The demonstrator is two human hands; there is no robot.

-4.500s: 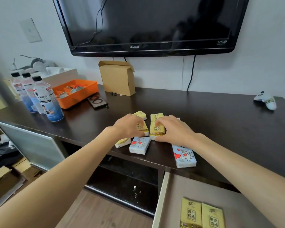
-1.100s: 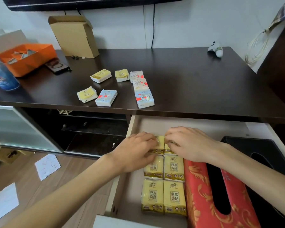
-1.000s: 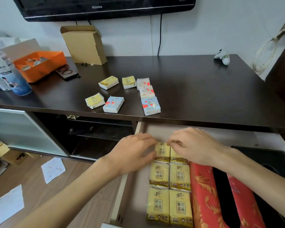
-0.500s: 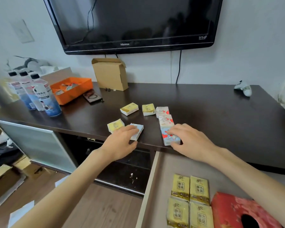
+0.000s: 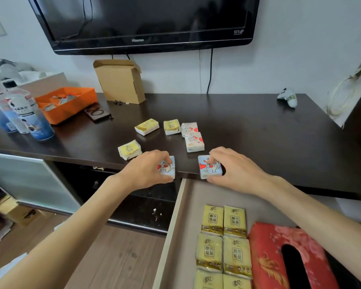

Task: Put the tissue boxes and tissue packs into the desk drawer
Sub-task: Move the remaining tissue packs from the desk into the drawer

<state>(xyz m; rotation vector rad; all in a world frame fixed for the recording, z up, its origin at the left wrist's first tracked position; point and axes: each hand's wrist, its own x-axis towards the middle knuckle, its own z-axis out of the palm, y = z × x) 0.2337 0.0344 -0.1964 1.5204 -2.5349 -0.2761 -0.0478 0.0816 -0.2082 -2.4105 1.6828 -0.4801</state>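
Observation:
My left hand (image 5: 148, 171) grips a blue heart-print tissue pack (image 5: 168, 167) at the desk's front edge. My right hand (image 5: 237, 168) grips a second blue heart-print pack (image 5: 207, 167) just right of it, over the drawer's back. Three yellow packs (image 5: 129, 149) (image 5: 146, 126) (image 5: 171, 126) and two white heart-print packs (image 5: 194, 141) (image 5: 188, 128) lie on the dark desk (image 5: 258, 132). The open drawer (image 5: 175, 226) holds several yellow packs (image 5: 224, 245) in two columns and a red tissue box (image 5: 279, 255) to their right.
An orange tray (image 5: 71, 105), water bottles (image 5: 27, 113), a cardboard box (image 5: 121, 80) and a small dark box (image 5: 97, 113) stand at the desk's back left. A white controller (image 5: 288, 98) lies back right. A TV (image 5: 144, 21) hangs above. Open shelves sit left of the drawer.
Both hands left the yellow packs in the drawer, rose to the desk edge and closed on the two blue heart-print packs. The view tilted up from the drawer to the desk.

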